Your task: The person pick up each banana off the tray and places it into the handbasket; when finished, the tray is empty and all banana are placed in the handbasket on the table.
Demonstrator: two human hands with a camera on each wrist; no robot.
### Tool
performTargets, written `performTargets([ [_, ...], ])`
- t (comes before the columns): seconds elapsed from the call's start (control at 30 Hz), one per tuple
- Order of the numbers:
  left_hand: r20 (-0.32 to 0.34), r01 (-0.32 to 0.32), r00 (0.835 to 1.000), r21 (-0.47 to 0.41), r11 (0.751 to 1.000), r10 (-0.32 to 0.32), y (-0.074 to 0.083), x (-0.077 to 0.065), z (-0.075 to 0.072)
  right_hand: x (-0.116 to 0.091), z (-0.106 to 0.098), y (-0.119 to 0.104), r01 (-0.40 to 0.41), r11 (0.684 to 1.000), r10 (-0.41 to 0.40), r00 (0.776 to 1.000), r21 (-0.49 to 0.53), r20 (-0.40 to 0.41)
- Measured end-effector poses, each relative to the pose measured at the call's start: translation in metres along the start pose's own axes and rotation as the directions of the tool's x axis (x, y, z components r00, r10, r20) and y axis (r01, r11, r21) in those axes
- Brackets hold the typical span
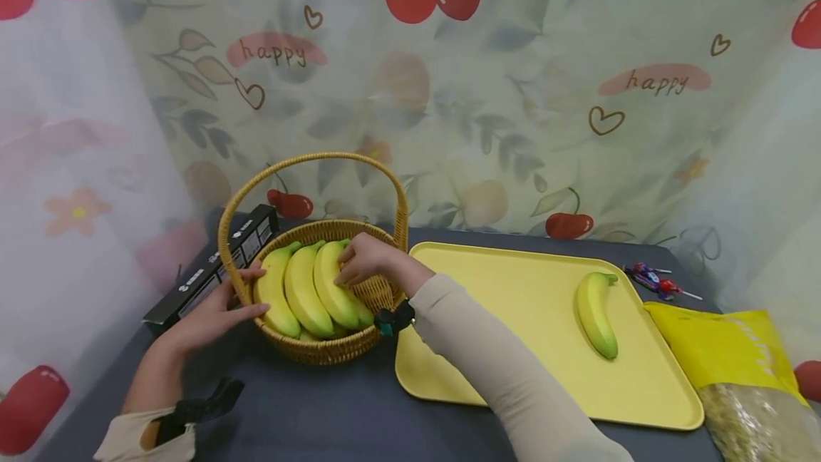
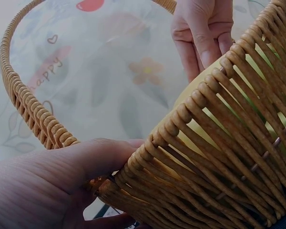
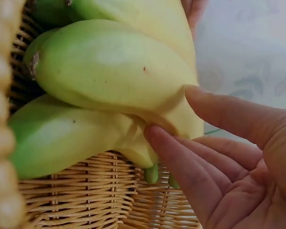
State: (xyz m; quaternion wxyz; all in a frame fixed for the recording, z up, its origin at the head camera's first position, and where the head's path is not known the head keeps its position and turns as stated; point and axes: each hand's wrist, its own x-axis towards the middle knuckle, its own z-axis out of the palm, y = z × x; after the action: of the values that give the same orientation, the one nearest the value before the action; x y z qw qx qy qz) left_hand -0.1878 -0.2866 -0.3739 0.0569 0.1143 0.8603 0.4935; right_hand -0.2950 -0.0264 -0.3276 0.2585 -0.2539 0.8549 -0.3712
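Observation:
A brown wicker basket [image 1: 323,355] with a tall arched handle holds several yellow bananas with greenish ends, three lying side by side on top. My left hand [image 1: 212,309] grips the basket's left rim beside the handle base; its thumb lies along the rim in the left wrist view. Reaching inside from the right, my right hand [image 1: 372,260] pinches the rightmost top banana [image 3: 109,71] between thumb and fingers, near its upper part. Another banana [image 3: 71,138] lies partly beneath that one. A single banana [image 1: 596,314] rests on the yellow tray [image 1: 487,291].
Behind the basket's left side is a long black box [image 1: 212,269]. Wrapped lollipops [image 1: 661,281] and a yellow bag with a see-through lower part [image 1: 737,355] lie right of the tray. Printed curtains [image 1: 449,113] enclose the dark tabletop [image 1: 308,412].

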Motion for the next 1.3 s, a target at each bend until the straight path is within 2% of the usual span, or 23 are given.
performTargets([
  [0.1,-0.001,0.003,1.0,0.003,1.0,-0.003,0.001,0.001,0.0,0.0,0.0,0.0,-0.012,1.0,0.012,1.0,-0.011,-0.022],
  [0.23,-0.003,0.009,1.0,0.013,1.0,-0.009,0.001,0.001,0.0,0.0,0.003,-0.001,0.044,0.992,-0.049,0.998,-0.117,-0.036],
  [0.37,-0.012,0.017,1.0,0.023,1.0,-0.017,0.0,-0.001,-0.001,0.0,0.006,-0.003,0.075,0.987,-0.081,0.996,-0.145,-0.03],
  [0.63,-0.006,-0.002,1.0,0.008,1.0,0.002,-0.003,0.001,-0.001,-0.003,0.004,-0.003,0.077,0.973,-0.084,0.996,-0.22,-0.021],
  [0.73,-0.005,-0.012,1.0,0.003,1.0,0.012,-0.002,0.001,0.0,-0.005,-0.001,0.001,0.077,0.974,-0.087,0.996,-0.215,-0.037],
  [0.9,0.0,-0.012,1.0,0.001,1.0,0.012,0.0,0.001,0.0,-0.017,-0.012,0.009,0.068,0.991,-0.075,0.995,-0.112,-0.065],
  [1.13,-0.006,0.023,1.0,-0.006,1.0,-0.023,0.0,0.0,0.0,-0.047,-0.029,0.02,0.084,0.996,-0.084,0.993,0.001,-0.088],
  [1.3,0.0,0.013,1.0,-0.002,1.0,-0.013,0.001,0.0,0.001,-0.073,-0.041,0.034,0.115,0.992,-0.108,0.986,0.045,-0.126],
])
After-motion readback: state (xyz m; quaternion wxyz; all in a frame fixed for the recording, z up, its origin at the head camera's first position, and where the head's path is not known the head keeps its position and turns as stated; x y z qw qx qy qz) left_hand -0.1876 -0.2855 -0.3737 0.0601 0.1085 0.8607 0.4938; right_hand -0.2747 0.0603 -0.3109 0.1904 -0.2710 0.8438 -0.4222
